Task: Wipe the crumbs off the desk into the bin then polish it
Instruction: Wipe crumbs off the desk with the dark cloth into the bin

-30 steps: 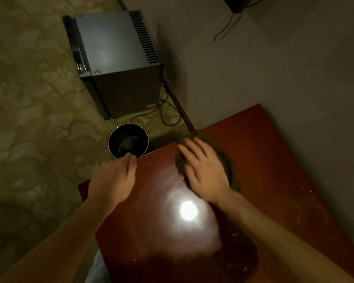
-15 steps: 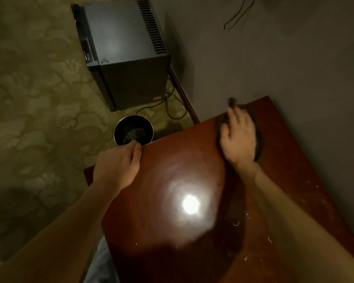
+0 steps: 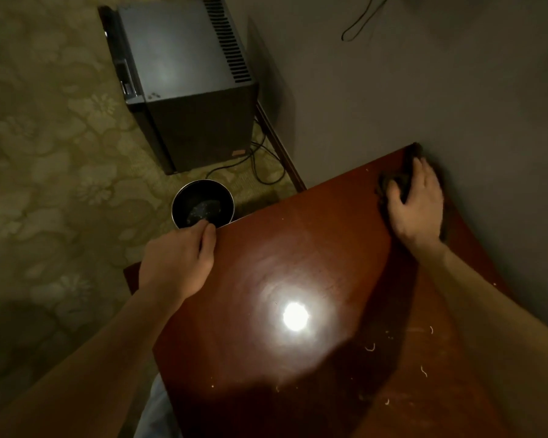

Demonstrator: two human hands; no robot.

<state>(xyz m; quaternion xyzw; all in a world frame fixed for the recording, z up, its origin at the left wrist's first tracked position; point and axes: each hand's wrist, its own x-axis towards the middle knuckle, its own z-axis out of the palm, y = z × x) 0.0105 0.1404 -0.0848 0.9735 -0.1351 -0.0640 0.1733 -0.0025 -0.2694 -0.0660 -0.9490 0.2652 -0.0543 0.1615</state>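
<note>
pressing dark cloth [image 3: 402,179] into desk [image 3: 298,248] far corner, lengthwise along wall [image 3: 424,90], right hand [image 3: 419,207] fingers [image 3: 423,168] pinching it

The right hand [image 3: 416,200] has swept across the desk [image 3: 298,248], from the edge nearest the bin [image 3: 203,207] to the far corner against the wall [image 3: 424,90]. It has taken the dark cloth [image 3: 389,184] along. A second ago the cloth lay spread flat under the palm; now it is bunched, the fingers bent over it and the arm stretched out further.
</note>
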